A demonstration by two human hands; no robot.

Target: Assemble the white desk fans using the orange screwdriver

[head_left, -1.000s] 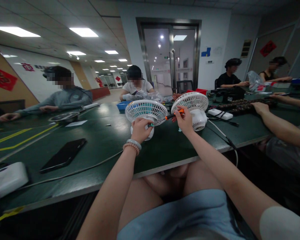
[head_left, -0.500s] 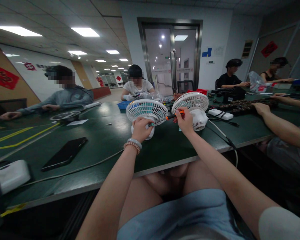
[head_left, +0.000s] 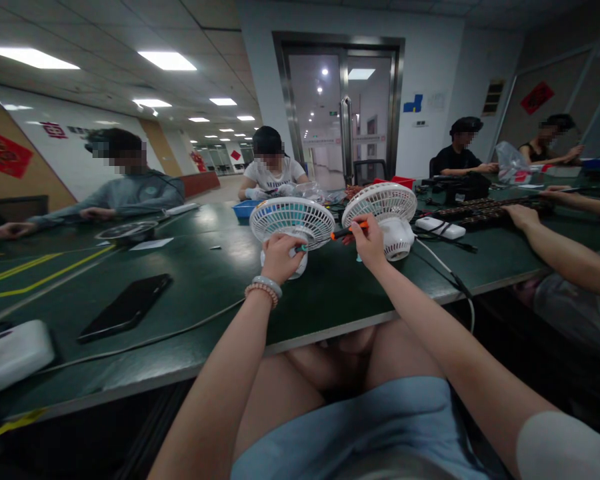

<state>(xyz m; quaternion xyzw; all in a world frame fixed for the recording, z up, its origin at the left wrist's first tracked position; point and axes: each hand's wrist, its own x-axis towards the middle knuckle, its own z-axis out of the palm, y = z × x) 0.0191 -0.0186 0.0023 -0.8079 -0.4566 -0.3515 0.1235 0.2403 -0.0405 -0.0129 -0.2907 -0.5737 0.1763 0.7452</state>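
Two white fans stand side by side on the green table, their round grilles tilted upward. My left hand (head_left: 283, 258) is closed in front of the left fan (head_left: 267, 217), with a small teal spot at its fingertips. What it pinches is too small to tell. My right hand (head_left: 369, 243) grips a screwdriver (head_left: 341, 234) with an orange and black handle. The shaft points left, toward the fingertips of my left hand. Behind my right hand is the right fan (head_left: 399, 230), its white motor housing facing me. A grey cable runs from it over the table edge.
A black phone (head_left: 127, 307) and a white box-like device (head_left: 17, 353) lie at left. A white power strip (head_left: 440, 228) sits right of the fans. A blue tray (head_left: 243, 210) is behind them. Co-workers sit across and at right, one with a hand (head_left: 523, 217) on dark strips.
My hands and the screwdriver keep nearly the same pose at the left fan. The view has shifted slightly. At the far right, a co-worker's hand has risen.
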